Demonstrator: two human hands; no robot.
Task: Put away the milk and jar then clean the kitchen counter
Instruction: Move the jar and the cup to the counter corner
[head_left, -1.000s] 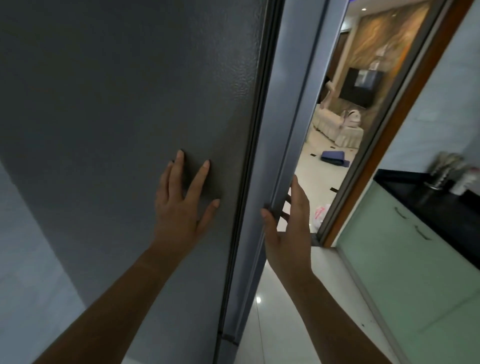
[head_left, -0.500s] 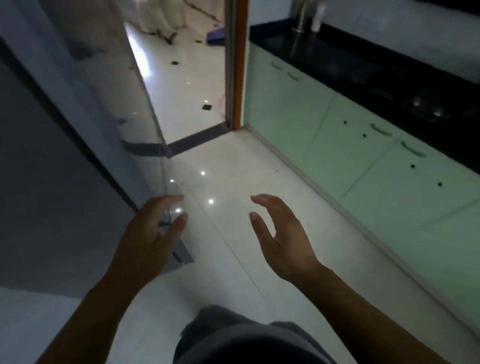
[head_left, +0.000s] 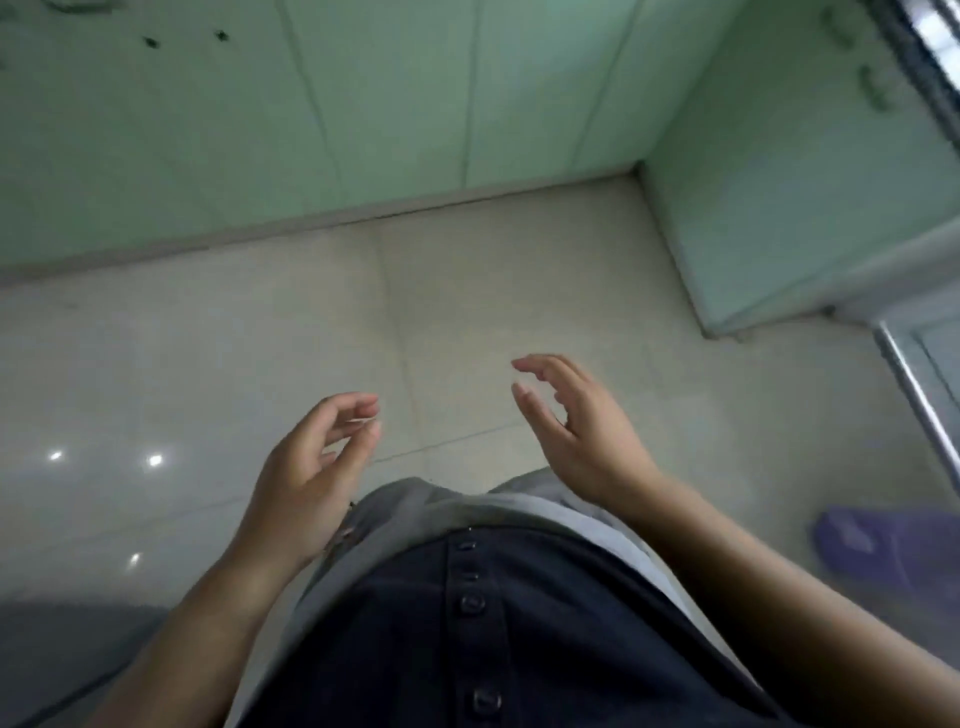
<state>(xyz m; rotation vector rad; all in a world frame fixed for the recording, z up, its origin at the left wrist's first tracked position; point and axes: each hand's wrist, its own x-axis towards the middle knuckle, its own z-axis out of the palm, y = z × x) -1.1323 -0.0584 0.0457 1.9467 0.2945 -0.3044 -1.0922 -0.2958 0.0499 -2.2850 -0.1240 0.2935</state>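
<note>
While neither milk nor jar is showing anywhere, left hand (head_left: 311, 467) and right hand (head_left: 576, 431) are hanging open and empty at frame centre, likely freeing up for wiping the counter above the cabinets (head_left: 311, 114).

Single head-worn view, wide-angle, pitched steeply downward from above the wearer's torso; both empty hands close beneath the lens; tiled floor (head_left: 218, 364) fills mid-frame; green cabinet fronts (head_left: 363, 104) run along the top edge; no second view.

No readable text, labels, numbers anywhere in view.
</note>
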